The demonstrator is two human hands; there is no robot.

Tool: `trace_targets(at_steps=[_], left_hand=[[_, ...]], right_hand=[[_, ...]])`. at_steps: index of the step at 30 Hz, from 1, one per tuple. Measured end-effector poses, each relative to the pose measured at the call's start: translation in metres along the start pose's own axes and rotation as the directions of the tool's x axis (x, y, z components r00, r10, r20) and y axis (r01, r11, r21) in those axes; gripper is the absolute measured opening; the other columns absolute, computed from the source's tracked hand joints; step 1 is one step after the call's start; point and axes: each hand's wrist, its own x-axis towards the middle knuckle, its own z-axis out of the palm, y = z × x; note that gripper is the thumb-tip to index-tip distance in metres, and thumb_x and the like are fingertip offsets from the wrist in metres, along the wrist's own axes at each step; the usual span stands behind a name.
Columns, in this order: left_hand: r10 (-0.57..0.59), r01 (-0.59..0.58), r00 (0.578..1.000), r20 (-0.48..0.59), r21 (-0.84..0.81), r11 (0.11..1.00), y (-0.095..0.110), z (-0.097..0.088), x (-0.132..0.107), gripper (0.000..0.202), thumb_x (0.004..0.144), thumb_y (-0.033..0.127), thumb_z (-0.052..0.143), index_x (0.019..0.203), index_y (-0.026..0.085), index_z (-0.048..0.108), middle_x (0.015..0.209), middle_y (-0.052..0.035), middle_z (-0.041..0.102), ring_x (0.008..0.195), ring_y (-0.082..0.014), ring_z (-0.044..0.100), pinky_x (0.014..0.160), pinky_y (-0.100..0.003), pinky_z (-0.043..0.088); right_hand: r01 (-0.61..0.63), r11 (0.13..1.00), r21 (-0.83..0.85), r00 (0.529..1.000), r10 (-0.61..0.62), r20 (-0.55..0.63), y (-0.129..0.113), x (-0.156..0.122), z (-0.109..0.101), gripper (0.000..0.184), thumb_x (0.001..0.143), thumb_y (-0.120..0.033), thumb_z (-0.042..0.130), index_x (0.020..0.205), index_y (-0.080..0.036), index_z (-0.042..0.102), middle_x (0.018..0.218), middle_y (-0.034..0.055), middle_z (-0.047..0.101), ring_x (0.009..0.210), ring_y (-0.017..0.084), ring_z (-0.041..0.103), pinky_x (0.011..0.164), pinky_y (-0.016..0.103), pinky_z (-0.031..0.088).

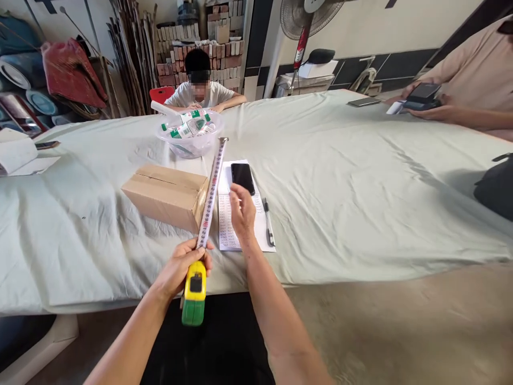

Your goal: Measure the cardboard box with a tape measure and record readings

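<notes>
Left hand point(180, 264) closed round the mouth end of a yellow-and-green tape measure point(194, 299), thumb pressed on the printed white metal blade point(211, 198). Case at the near end, by the front edge of the tabletop point(340, 187), green butt toward the wearer. Long axis runs away from the body, tilted slightly right; the small metal end hook point(223, 139) points to the far side, just right of the clear plastic bowl point(190, 149) of green-labelled bottles. Blade crosses before the right end of the brown oblong cardboard box point(164, 195); contact there cannot be told.

Left forearm comes up from lower left, angled inward. Right forearm rises from lower right, leaning left; right hand point(243, 214) hangs over the white handwritten notebook point(226, 235), fingers loosely curled, thumb apart, gripping nothing visible. Fingertips near the black phone point(242, 178) on the page; black-and-clear pen point(269, 222) along the notebook's right side.

Edges: box close on the blade's left, notebook close on its right. Wide stretch of creased pale cloth right of the pen.
</notes>
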Motion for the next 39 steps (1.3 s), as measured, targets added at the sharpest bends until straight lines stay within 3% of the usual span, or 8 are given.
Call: trace_targets(at_steps=[4, 9, 18, 22, 26, 29, 34, 39], left_hand=[[-0.017, 0.023, 0.993, 0.121, -0.043, 0.999, 0.009, 0.013, 0.045, 0.016, 0.082, 0.022, 0.060, 0.096, 0.014, 0.059, 0.075, -0.0023, 0.064, 0.054, -0.0121, 0.062, 0.053, -0.023, 0.046], [-0.151, 0.160, 0.977, 0.153, -0.045, 0.986, 0.004, 0.012, 0.084, 0.022, 0.078, 0.020, 0.061, 0.099, 0.015, 0.059, 0.084, -0.0053, 0.067, 0.049, -0.0127, 0.062, 0.048, -0.024, 0.046], [-0.242, 0.252, 0.952, 0.187, -0.033, 0.967, 0.009, 0.005, 0.068, 0.036, 0.079, 0.021, 0.062, 0.115, 0.018, 0.058, 0.103, -0.0103, 0.071, 0.056, -0.0107, 0.064, 0.053, -0.022, 0.049], [-0.221, 0.241, 0.948, 0.227, -0.063, 0.969, 0.010, 0.003, 0.067, 0.038, 0.080, 0.020, 0.060, 0.118, 0.018, 0.058, 0.109, -0.0111, 0.069, 0.057, -0.0099, 0.064, 0.056, -0.022, 0.049], [-0.243, 0.258, 0.953, 0.179, -0.068, 0.964, 0.015, 0.007, 0.063, 0.040, 0.078, 0.018, 0.062, 0.118, 0.017, 0.059, 0.113, -0.0122, 0.068, 0.060, -0.0119, 0.065, 0.058, -0.024, 0.051], [-0.235, 0.248, 0.962, 0.137, -0.084, 0.965, 0.020, 0.010, 0.057, 0.038, 0.077, 0.018, 0.063, 0.115, 0.017, 0.060, 0.113, -0.0121, 0.069, 0.061, -0.0128, 0.066, 0.058, -0.024, 0.050], [-0.251, 0.263, 0.960, 0.125, -0.093, 0.960, 0.023, 0.011, 0.053, 0.037, 0.077, 0.017, 0.065, 0.113, 0.016, 0.062, 0.113, -0.0119, 0.069, 0.059, -0.0123, 0.065, 0.057, -0.023, 0.050], [-0.255, 0.268, 0.960, 0.115, -0.117, 0.956, 0.025, 0.011, 0.051, 0.035, 0.077, 0.017, 0.065, 0.112, 0.016, 0.063, 0.115, -0.0124, 0.069, 0.061, -0.0131, 0.065, 0.061, -0.025, 0.052]], right_hand=[[-0.201, 0.944, 0.260, 0.889, 0.288, -0.356, 0.003, 0.012, -0.013, 0.024, 0.087, -0.041, 0.050, 0.096, -0.021, 0.060, 0.087, -0.0001, 0.065, 0.069, 0.009, 0.059, 0.063, 0.022, 0.045], [-0.293, 0.809, 0.510, 0.758, 0.522, -0.392, 0.011, 0.021, -0.024, 0.017, 0.079, -0.035, 0.056, 0.089, -0.021, 0.057, 0.076, -0.0040, 0.062, 0.057, 0.005, 0.053, 0.051, 0.016, 0.036], [-0.333, 0.869, 0.367, 0.794, 0.468, -0.387, 0.012, 0.025, -0.037, 0.022, 0.070, -0.032, 0.060, 0.088, -0.020, 0.058, 0.073, -0.0039, 0.061, 0.056, 0.007, 0.051, 0.051, 0.019, 0.034], [-0.403, 0.910, -0.095, 0.868, 0.347, -0.355, 0.017, 0.025, -0.073, 0.024, 0.071, -0.035, 0.061, 0.090, -0.019, 0.061, 0.079, -0.0007, 0.062, 0.066, 0.012, 0.054, 0.062, 0.025, 0.040], [-0.324, 0.718, -0.617, 0.946, 0.248, -0.208, 0.027, 0.020, -0.103, 0.036, 0.067, -0.043, 0.070, 0.095, -0.022, 0.064, 0.083, 0.0028, 0.061, 0.069, 0.017, 0.053, 0.066, 0.030, 0.039], [-0.183, 0.653, -0.735, 0.974, 0.220, -0.047, 0.036, 0.014, -0.109, 0.038, 0.069, -0.040, 0.067, 0.103, -0.024, 0.064, 0.081, 0.0022, 0.060, 0.069, 0.018, 0.052, 0.064, 0.030, 0.038], [-0.181, 0.743, -0.644, 0.978, 0.204, -0.040, 0.039, 0.005, -0.111, 0.034, 0.076, -0.029, 0.053, 0.106, -0.023, 0.067, 0.071, -0.0002, 0.057, 0.062, 0.016, 0.049, 0.062, 0.030, 0.038], [-0.366, 0.930, 0.040, 0.924, 0.368, -0.107, 0.028, 0.008, -0.123, 0.032, 0.074, -0.036, 0.057, 0.101, -0.022, 0.065, 0.071, -0.0022, 0.055, 0.058, 0.011, 0.049, 0.056, 0.026, 0.039]])
